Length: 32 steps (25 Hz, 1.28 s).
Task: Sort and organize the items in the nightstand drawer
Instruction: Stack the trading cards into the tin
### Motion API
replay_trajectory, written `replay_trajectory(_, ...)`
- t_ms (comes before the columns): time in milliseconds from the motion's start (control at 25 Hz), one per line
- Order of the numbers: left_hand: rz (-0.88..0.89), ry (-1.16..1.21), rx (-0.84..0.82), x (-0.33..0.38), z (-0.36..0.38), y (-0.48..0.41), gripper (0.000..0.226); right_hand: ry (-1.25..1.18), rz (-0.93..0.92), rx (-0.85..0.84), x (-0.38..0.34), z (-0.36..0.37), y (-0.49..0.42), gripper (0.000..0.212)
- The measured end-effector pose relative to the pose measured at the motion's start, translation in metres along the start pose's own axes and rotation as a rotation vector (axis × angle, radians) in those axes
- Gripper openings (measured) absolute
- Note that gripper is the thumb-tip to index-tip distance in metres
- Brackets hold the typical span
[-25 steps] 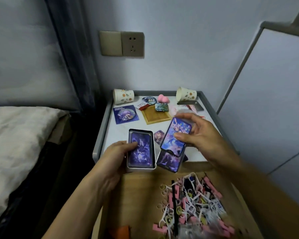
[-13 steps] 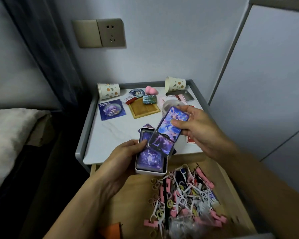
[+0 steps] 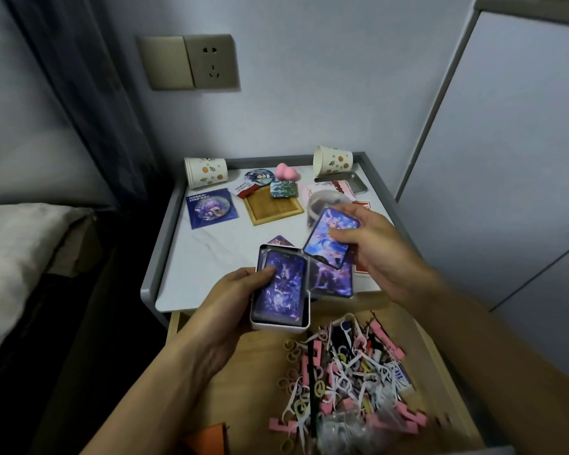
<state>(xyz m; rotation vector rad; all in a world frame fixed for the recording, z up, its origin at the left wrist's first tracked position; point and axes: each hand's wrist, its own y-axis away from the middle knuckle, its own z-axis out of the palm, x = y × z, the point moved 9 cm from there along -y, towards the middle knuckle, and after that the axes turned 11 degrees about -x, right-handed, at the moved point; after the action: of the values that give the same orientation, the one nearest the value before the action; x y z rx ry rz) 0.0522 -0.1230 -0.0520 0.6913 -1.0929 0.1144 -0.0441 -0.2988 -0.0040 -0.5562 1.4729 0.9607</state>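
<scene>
My left hand (image 3: 225, 310) grips a white card box (image 3: 278, 325) over the drawer's back edge, thumb on the purple card (image 3: 281, 287) lying on top inside it. My right hand (image 3: 380, 254) holds a blue-pink illustrated card (image 3: 326, 239) tilted just right of the box. Another dark purple card (image 3: 334, 280) lies on the nightstand top beside the box, and a card corner (image 3: 278, 240) shows behind it. The open wooden drawer (image 3: 243, 382) below holds a tangled heap of pink clips, floss picks and hair ties (image 3: 345, 385).
The white nightstand top (image 3: 211, 257) with a grey rim carries two tipped paper cups (image 3: 206, 172) (image 3: 332, 160), a badge card (image 3: 209, 208), a wooden tray (image 3: 275, 210), a pink sponge (image 3: 286, 172), a metal tray (image 3: 357, 183). A bed (image 3: 17, 257) stands left, a white cabinet (image 3: 506, 159) right.
The purple card that my right hand held over the box half a second ago now lies on the nightstand top beside the box. My right hand drew back to the right with the blue-pink card.
</scene>
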Motion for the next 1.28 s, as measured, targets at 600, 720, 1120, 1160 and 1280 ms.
replay_trajectory(600, 0.054, 0.111, 0.129, 0.003, -0.014, 0.000, 0.021, 0.150, 0.086, -0.125, 0.030, 0.043, -0.001, 0.028)
replay_trajectory(720, 0.031, 0.105, 0.100, 0.002, -0.012, 0.001, 0.025, 0.053, 0.074, -0.094, 0.025, 0.038, -0.002, 0.027)
replay_trajectory(1120, -0.008, 0.007, 0.026, -0.003, 0.002, 0.004, 0.035, 0.096, -0.090, -0.031, 0.013, 0.042, -0.003, 0.032)
replay_trajectory(1160, -0.013, 0.018, 0.005, -0.004, 0.004, 0.004, 0.037, 0.118, -0.112, -0.033, 0.011, 0.043, -0.003, 0.036)
replay_trajectory(1280, -0.020, 0.069, -0.032, -0.005, 0.009, 0.004, 0.041, 0.202, -0.135, -0.081, 0.011, 0.052, -0.003, 0.041)
